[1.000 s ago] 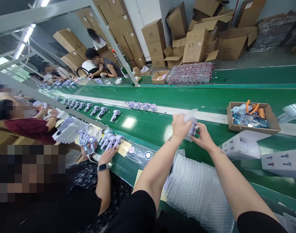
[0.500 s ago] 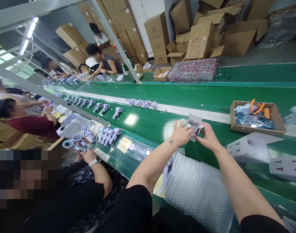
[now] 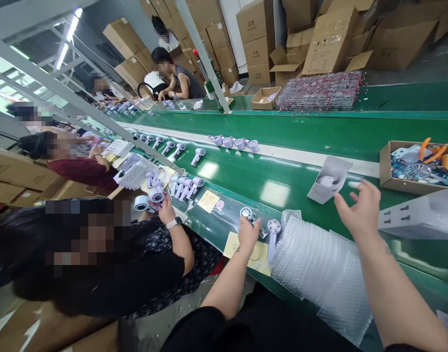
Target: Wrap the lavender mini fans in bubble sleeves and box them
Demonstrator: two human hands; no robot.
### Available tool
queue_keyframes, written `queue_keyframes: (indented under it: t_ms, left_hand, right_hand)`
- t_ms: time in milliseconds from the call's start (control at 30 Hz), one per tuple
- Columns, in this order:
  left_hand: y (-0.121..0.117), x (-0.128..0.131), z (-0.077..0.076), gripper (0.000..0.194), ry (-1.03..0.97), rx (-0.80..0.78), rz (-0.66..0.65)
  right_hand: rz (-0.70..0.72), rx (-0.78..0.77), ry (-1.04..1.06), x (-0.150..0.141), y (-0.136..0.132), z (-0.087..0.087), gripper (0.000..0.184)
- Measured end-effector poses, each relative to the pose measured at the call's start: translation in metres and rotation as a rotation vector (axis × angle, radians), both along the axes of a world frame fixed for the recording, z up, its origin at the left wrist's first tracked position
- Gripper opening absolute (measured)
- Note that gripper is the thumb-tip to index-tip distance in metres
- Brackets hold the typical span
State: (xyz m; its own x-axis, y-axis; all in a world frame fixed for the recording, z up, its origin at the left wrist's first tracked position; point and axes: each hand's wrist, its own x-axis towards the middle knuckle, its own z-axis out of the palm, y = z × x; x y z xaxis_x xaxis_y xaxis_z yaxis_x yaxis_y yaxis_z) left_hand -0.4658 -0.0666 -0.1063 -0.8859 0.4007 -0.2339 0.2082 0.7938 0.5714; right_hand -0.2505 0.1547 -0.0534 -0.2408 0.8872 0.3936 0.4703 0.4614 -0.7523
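My left hand point(image 3: 249, 233) is at a small handheld fan point(image 3: 246, 212) lying on the near bench. Its thumb and fingers are apart, on either side of the fan's body, and whether they press on it is hard to see. My right hand point(image 3: 361, 208) is held up with spread fingers, just right of a white box point(image 3: 324, 188) on the green belt. Something whitish sits inside this box, its lid flap raised. Another handheld fan point(image 3: 274, 227) lies beside the stack of bubble wrap bags point(image 3: 319, 259), between my arms.
A carton point(image 3: 418, 185) of blue and orange parts stands at right, near a white box with printed pictures point(image 3: 411, 217). Several fans lie along the green belt point(image 3: 238, 173). A co-worker's hand point(image 3: 168, 210) holds fans at left. A metal post point(image 3: 205, 54) rises behind.
Both hands have come off the small white box, which now stands on the belt. My left hand has moved back to the bench fan; my right has opened. The view has turned left.
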Motion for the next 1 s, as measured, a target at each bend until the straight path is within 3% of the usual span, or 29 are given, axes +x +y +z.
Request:
queue_keyframes:
  t_ms: [100,200,333,500,600,700,833,933,1000]
  left_hand:
    - [-0.007,0.011,-0.029,0.041,-0.117,-0.03,0.071]
    - [-0.009,0.011,-0.035,0.04,-0.142,-0.038,0.058]
    - [-0.027,0.002,-0.029,0.039,-0.121,-0.081,-0.024]
    - [-0.055,0.001,-0.014,0.034,-0.042,-0.127,-0.183]
    - [-0.075,0.01,0.0,0.03,-0.009,-0.042,-0.216]
    - [-0.092,0.027,0.015,0.03,0.043,0.099,-0.35]
    - [-0.104,0.052,0.034,0.029,0.03,0.255,-0.66]
    - [-0.098,0.069,0.043,0.027,-0.161,0.43,-0.917]
    - [-0.087,0.087,0.044,0.021,-0.147,0.492,-1.084]
  right_hand:
    - [0.17,-0.199,0.083,-0.007,-0.062,0.005,0.032]
    - [0.387,-0.373,0.009,-0.007,-0.124,-0.002,0.021]
    - [0.342,-0.568,-0.105,-0.013,-0.175,-0.013,0.018]
    - [0.256,-0.742,-0.112,-0.072,-0.195,-0.022,0.019]
    - [0.249,-0.846,-0.015,-0.106,-0.207,-0.029,0.03]
    - [0.245,-0.972,0.163,-0.115,-0.225,-0.033,0.049]
    - [0.144,-1.076,0.412,-0.086,-0.241,-0.026,0.069]
    - [0.058,-1.133,0.531,-0.034,-0.242,-0.013,0.062]
    - [0.006,-1.146,0.642,0.013,-0.243,-0.003,0.053]
